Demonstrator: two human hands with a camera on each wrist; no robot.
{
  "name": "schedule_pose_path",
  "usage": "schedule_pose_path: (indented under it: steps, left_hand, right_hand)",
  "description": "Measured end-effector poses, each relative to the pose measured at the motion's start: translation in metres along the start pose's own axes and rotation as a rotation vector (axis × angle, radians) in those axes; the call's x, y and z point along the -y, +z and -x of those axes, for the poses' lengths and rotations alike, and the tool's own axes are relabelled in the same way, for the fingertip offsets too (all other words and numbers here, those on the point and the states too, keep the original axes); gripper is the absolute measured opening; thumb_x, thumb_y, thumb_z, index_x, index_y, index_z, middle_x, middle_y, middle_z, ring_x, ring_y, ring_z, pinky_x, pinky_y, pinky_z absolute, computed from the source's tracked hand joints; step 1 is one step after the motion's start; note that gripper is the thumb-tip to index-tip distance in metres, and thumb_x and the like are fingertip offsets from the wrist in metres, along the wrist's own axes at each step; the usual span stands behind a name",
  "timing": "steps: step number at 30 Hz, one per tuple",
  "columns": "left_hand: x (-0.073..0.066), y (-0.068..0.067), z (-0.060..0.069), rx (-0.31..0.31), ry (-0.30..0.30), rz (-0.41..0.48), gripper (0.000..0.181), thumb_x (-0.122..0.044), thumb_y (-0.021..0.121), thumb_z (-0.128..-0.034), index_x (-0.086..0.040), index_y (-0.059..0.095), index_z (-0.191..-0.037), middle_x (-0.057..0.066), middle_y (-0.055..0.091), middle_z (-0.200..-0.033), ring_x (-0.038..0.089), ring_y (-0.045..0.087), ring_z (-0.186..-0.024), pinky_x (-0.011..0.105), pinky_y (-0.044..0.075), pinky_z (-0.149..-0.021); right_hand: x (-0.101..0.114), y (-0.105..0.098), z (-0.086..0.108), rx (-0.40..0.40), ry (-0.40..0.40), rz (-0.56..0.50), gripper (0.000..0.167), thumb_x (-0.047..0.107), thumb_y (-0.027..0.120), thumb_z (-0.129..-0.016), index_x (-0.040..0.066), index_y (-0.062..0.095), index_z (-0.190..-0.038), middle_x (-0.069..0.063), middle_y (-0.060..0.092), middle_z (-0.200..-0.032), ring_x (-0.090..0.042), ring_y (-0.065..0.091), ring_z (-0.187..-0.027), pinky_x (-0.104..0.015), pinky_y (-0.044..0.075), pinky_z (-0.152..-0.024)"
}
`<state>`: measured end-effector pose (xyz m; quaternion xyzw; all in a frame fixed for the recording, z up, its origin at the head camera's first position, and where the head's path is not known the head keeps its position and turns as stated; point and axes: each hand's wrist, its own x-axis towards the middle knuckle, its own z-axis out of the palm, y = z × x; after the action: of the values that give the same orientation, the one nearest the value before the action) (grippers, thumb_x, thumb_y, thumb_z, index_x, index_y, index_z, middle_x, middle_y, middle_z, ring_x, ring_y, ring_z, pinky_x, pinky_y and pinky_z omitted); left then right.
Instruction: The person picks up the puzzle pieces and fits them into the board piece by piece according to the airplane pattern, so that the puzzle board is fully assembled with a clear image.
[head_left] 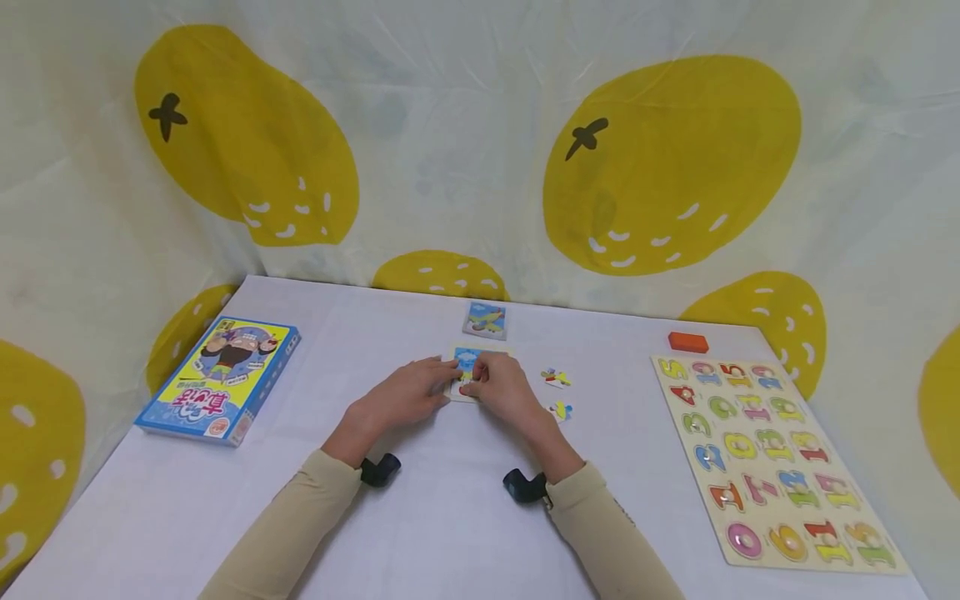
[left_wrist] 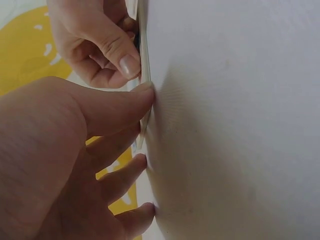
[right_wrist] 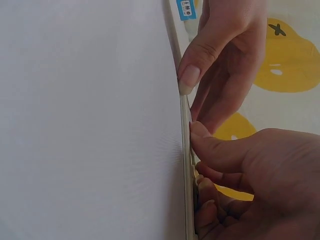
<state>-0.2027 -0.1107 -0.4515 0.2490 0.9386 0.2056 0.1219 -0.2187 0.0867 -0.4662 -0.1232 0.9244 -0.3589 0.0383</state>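
A small puzzle board (head_left: pixel 463 354) with a blue picture lies on the white table between my hands. My left hand (head_left: pixel 408 393) touches its left side, thumb at the near edge and the other fingers spread and fairly straight, as the left wrist view shows. Over the board's right part, my right hand (head_left: pixel 504 385) has its fingers curled and pinches a small puzzle piece, mostly hidden by the fingertips. Two loose puzzle pieces, a yellow and red one (head_left: pixel 556 378) and a yellow and blue one (head_left: pixel 561 411), lie right of that hand.
Behind the board lies a picture card (head_left: pixel 484 321). A blue and yellow box (head_left: pixel 217 379) is at the left. On the right lie a wooden number board (head_left: pixel 761 467) and an orange block (head_left: pixel 688 342). A patterned cloth (head_left: pixel 450 150) hangs behind the table.
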Motion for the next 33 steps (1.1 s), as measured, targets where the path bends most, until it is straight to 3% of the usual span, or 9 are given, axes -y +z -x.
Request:
schedule_pose_path:
  steps: [8,21,28,33]
  left_hand:
    - [0.001,0.002,-0.001,-0.006,-0.001,-0.003,0.048,-0.024,0.063,-0.0978,-0.018,0.054,-0.144,-0.003,0.043,-0.157,0.025,0.033,-0.150,0.048,0.030,-0.121]
    - [0.002,0.000,0.002,0.003,0.038,-0.015,0.047,-0.021,0.062,-0.0984,-0.019,0.053,-0.145,-0.001,0.044,-0.157,0.027,0.032,-0.150,0.050,0.030,-0.121]
    - [0.001,0.000,0.002,-0.007,0.054,-0.041,0.046,-0.022,0.061,-0.0987,-0.020,0.054,-0.144,-0.001,0.044,-0.156,0.027,0.033,-0.150,0.049,0.031,-0.121]
    - [0.003,0.001,0.000,-0.018,0.087,-0.068,0.046,-0.022,0.062,-0.0985,-0.017,0.055,-0.143,0.002,0.045,-0.156,0.029,0.035,-0.149,0.050,0.033,-0.119]
  right_hand:
    - [-0.004,-0.003,0.000,0.048,0.001,-0.006,0.014,0.014,0.078,-0.085,0.010,0.065,-0.086,-0.002,0.055,-0.074,-0.017,0.050,-0.072,-0.027,0.040,-0.064]
    - [-0.006,0.001,-0.001,0.040,0.012,-0.003,0.016,0.016,0.078,-0.085,0.011,0.063,-0.084,-0.002,0.055,-0.073,-0.017,0.050,-0.072,-0.027,0.040,-0.063]
    - [-0.005,-0.012,0.003,0.044,0.021,-0.049,0.005,0.009,0.073,-0.085,0.009,0.069,-0.087,-0.003,0.059,-0.075,-0.016,0.052,-0.072,-0.027,0.043,-0.064]
    - [-0.013,-0.027,0.006,0.022,0.053,-0.084,0.007,0.007,0.071,-0.085,0.009,0.070,-0.091,-0.003,0.059,-0.078,-0.017,0.053,-0.075,-0.027,0.043,-0.067]
